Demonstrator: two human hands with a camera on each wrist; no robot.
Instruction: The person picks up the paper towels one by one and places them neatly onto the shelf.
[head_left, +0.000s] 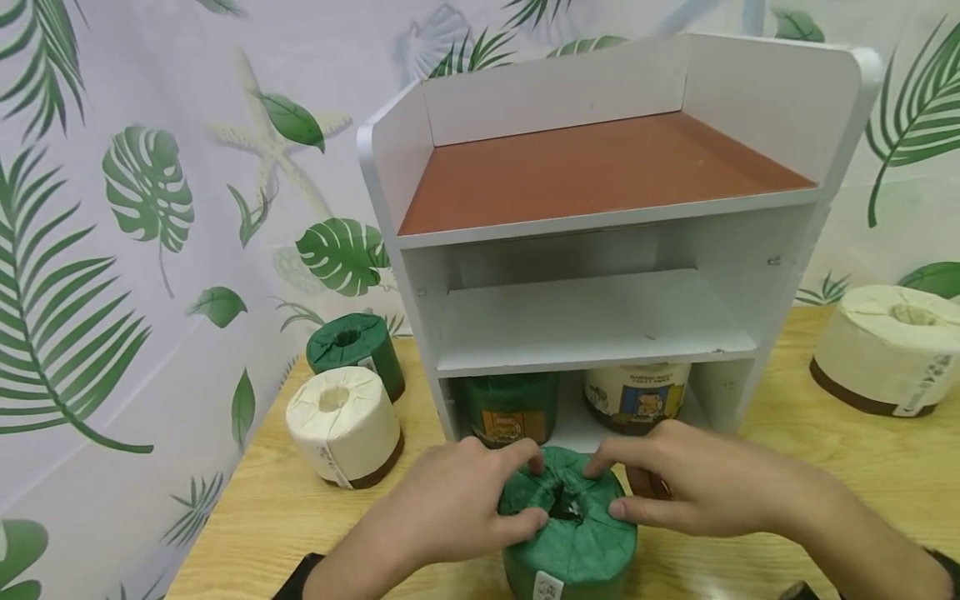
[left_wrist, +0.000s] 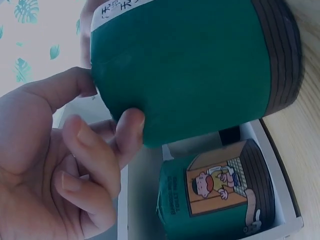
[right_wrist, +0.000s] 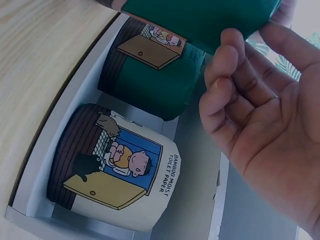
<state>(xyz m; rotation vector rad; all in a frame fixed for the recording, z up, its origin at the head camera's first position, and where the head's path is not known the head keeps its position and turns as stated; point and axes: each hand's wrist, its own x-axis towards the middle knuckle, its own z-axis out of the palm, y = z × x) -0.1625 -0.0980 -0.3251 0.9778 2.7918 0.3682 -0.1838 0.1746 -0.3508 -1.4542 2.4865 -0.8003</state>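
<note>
A green-wrapped toilet paper roll stands upright in front of the shelf unit, its centre hole facing up. From the left, my left hand grips its top, thumb by the hole and fingers on the far edge. My right hand holds the right side of the top the same way. In the left wrist view, curled fingertips touch the roll's green wrapper. The right wrist view shows bent fingers against the wrapper. Whether the roll's base touches the table is hard to tell.
The white shelf unit has a green roll and a cream roll in its bottom compartment. Left of it stand another green roll and a cream roll. A further cream roll is on the wooden table at right.
</note>
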